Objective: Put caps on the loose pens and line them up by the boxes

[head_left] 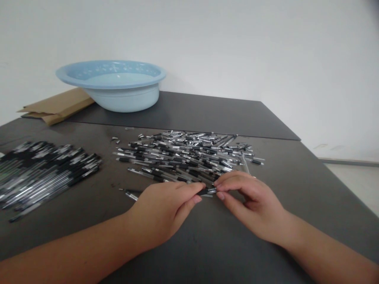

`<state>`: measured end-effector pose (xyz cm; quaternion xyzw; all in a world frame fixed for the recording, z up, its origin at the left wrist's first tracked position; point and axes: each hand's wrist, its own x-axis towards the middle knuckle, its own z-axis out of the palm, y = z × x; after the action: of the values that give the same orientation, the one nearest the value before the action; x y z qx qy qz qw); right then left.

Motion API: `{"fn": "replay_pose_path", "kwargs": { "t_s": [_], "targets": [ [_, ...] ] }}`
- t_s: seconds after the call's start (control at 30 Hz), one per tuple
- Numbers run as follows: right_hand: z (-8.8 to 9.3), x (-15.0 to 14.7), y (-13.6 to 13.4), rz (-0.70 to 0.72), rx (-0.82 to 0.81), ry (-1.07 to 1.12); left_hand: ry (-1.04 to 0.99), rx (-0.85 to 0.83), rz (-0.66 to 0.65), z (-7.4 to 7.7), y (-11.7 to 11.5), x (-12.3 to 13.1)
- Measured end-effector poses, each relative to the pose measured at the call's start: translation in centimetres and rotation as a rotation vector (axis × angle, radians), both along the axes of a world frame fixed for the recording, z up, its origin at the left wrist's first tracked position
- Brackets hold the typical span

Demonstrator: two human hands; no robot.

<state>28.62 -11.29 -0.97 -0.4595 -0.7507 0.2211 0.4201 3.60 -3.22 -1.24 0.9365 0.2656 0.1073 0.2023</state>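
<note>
Between my two hands is a pen (pixel 203 192) with a black grip and a clear, shiny tip end. My left hand (pixel 166 209) is closed round its black part, the thumb and fingers pressed together. At the tip end, my right hand (pixel 251 201) pinches with thumb and forefinger. Part of a clear barrel (pixel 131 195) shows to the left of my left hand; I cannot tell if it belongs to the same pen. Just beyond my hands spreads a loose pile of pens and pen parts (pixel 183 157), black and clear.
On the left, many pens (pixel 50 173) lie side by side in a row. A light blue basin (pixel 127 98) stands at the back, beside a folded brown cardboard piece (pixel 59 104). Small clear bits (pixel 116 139) are scattered near the pile. The dark table (pixel 314 185) ends at the right.
</note>
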Motion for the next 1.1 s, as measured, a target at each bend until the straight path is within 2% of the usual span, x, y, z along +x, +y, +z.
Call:
{"fn": "replay_pose_path", "kwargs": {
  "t_s": [0.1,0.2,0.47,0.63,0.83,0.93,1.1],
  "targets": [
    [-0.3,-0.3,-0.1,-0.055,-0.034,0.056,-0.009,0.003,0.002,0.1,-0.1,-0.1],
    [-0.3,-0.5,-0.2,-0.075,-0.128,0.205,-0.022,-0.01,0.035,0.4,-0.2,-0.1],
    [-0.1,0.0,0.0,0.121,-0.512,0.673,0.04,-0.038,0.062,1.0,-0.3,-0.1],
    [-0.5,0.2,0.5,0.248,-0.741,0.852,0.01,-0.008,-0.024,0.7,-0.1,-0.1],
    [-0.6,0.0,0.1,0.266,-0.861,0.881,0.041,0.032,-0.066,0.7,-0.2,-0.1],
    [-1.4,0.4,-0.3,0.224,-0.92,0.833,0.048,0.063,-0.129,0.6,-0.4,0.0],
    [-2.6,1.1,-0.2,0.191,-0.953,0.707,0.052,0.113,-0.103,0.4,-0.4,-0.1]
  ]
}}
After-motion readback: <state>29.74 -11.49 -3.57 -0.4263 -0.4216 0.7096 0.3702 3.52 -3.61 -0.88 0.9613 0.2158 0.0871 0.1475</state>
